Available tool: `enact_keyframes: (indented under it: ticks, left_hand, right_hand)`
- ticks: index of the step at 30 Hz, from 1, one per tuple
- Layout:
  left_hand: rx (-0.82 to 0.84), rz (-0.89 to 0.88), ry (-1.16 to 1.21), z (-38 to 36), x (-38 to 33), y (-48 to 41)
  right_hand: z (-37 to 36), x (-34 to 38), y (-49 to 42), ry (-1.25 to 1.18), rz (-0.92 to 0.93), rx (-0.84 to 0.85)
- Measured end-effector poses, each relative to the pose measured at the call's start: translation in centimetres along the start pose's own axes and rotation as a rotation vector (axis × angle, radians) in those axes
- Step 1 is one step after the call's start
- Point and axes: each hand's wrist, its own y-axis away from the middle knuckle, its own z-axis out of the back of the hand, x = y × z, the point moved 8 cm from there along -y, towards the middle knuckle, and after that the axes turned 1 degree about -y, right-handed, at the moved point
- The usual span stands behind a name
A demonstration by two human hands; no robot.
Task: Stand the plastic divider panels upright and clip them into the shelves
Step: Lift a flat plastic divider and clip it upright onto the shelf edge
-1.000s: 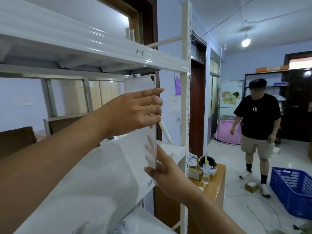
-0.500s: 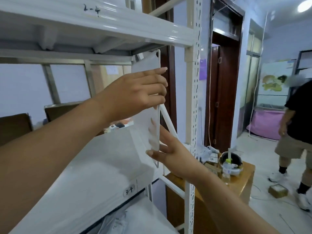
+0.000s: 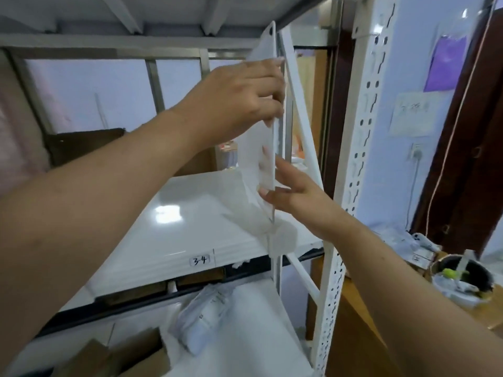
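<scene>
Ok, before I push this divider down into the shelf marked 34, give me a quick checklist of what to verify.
1. Divider panel upright: ok, standing on edge, nearly vertical.
2. Left hand grip on its upper part: ok, fingers wrapped over the edge.
3. Right hand steadying its lower part: ok, fingers against the panel.
4. Bottom edge seated at the front lip of the shelf: cannot tell, blurred there.
5. Top clipped under the upper shelf: cannot tell.
6. Diagonal brace clear of the panel: cannot tell, very close behind.
</scene>
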Motion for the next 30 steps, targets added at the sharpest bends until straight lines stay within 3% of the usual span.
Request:
enact_keyframes:
  ticks: [11, 23, 30]
  left_hand:
    - [-0.051, 0.009, -0.025, -1.9, -1.5, -1.5]
    - [0.100, -0.045, 0.074, -2.8, -2.6, -2.0]
    - [0.078, -0.002, 0.108, -2.5, -2.6, -1.7]
  right_hand:
    - [2.8, -2.1, -0.6, -0.013, 0.017, 0.067]
    - [2.6, -3.6, -0.5, -0.020, 0.002, 0.024]
    - [2.6, -3.6, -0.5, 0.050, -0.014, -0.004]
